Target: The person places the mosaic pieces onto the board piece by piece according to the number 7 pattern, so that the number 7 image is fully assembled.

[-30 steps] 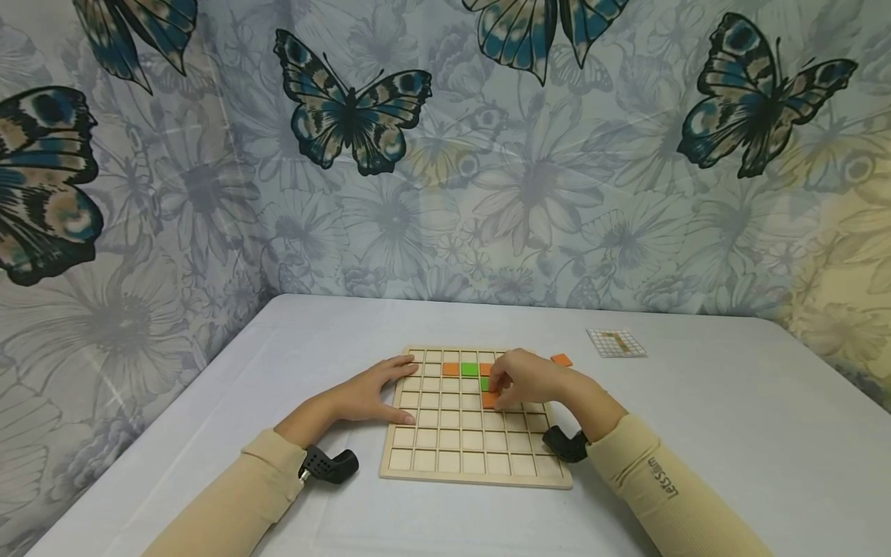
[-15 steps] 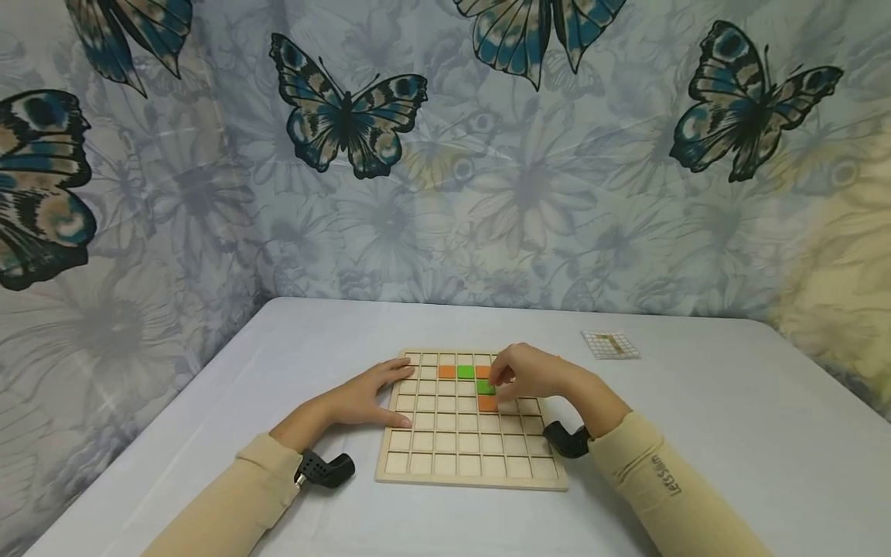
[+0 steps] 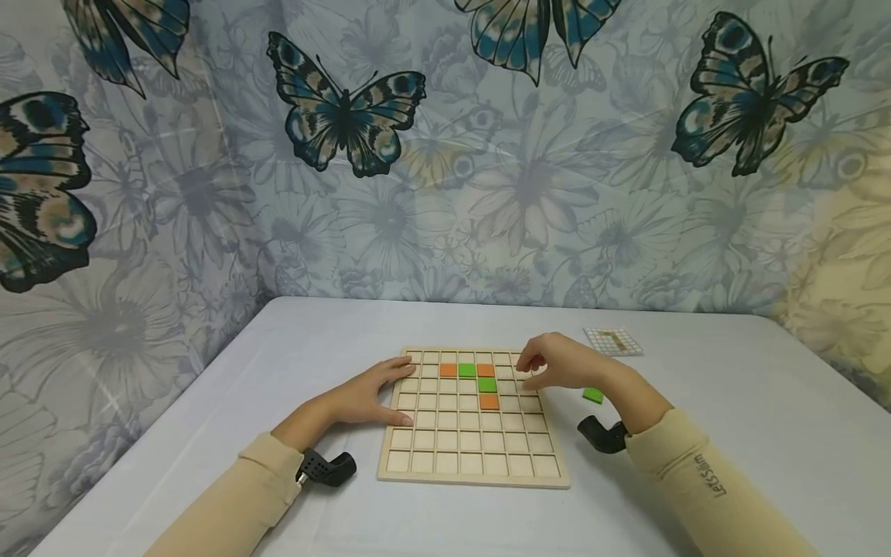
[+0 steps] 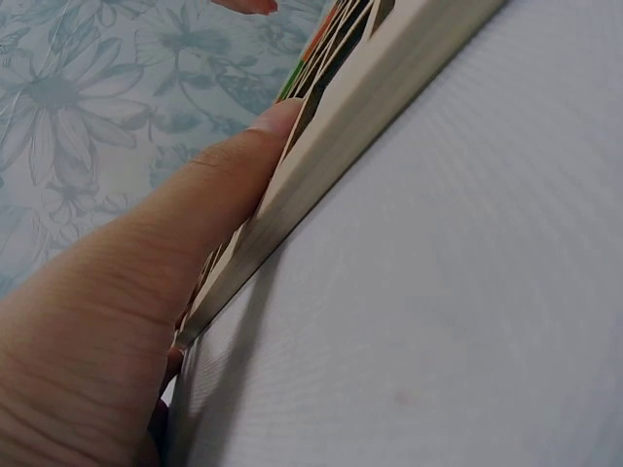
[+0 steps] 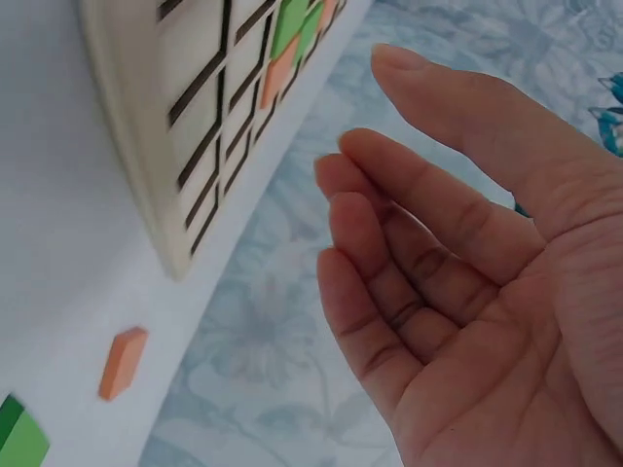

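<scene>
A wooden grid board [image 3: 473, 483] lies flat on the white table. Its top part holds orange and green square tiles: a row of orange [image 3: 448, 370], green and orange, with a green tile [image 3: 486, 384] and an orange tile [image 3: 489, 401] running down from the row's right end. My left hand [image 3: 365, 396] rests spread on the board's left edge, its thumb [image 4: 277, 119] on the rim. Over the right edge hovers my right hand [image 3: 565, 363], holding nothing; in the right wrist view its fingers [image 5: 419, 195] are loosely bent, apart from the thumb.
Right of the board, a loose green tile [image 3: 593, 395] lies by my right wrist. The right wrist view also shows a loose orange tile [image 5: 124, 363]. A small printed grid card [image 3: 614, 342] lies farther back. Butterfly-patterned cloth [image 3: 445, 193] hangs behind the table.
My right hand has drawn back to the right, off the lower orange tile, which stays in its cell. The loose green tile has come into sight. My left hand keeps its place.
</scene>
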Available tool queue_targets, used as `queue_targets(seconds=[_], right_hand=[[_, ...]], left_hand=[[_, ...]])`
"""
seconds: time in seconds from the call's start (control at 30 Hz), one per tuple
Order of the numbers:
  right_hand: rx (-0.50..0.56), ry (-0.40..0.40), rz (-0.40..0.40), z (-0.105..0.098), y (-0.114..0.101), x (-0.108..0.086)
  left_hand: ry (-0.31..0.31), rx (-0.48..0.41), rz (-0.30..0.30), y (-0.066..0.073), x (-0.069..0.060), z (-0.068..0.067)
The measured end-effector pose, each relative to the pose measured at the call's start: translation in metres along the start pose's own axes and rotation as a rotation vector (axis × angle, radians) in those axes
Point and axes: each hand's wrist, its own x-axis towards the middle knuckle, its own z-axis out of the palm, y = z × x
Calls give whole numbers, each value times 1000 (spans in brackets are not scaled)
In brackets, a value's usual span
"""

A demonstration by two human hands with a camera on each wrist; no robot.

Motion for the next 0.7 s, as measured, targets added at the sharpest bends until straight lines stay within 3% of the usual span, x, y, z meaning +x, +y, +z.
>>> queue_targets(seconds=[0.47, 0.7], right_hand=[[27, 46, 23, -1, 26, -25], [59, 113, 22, -8, 37, -39]], left_hand=[[-4, 7, -12, -1, 1, 1], [-1, 26, -9, -3, 1, 0]])
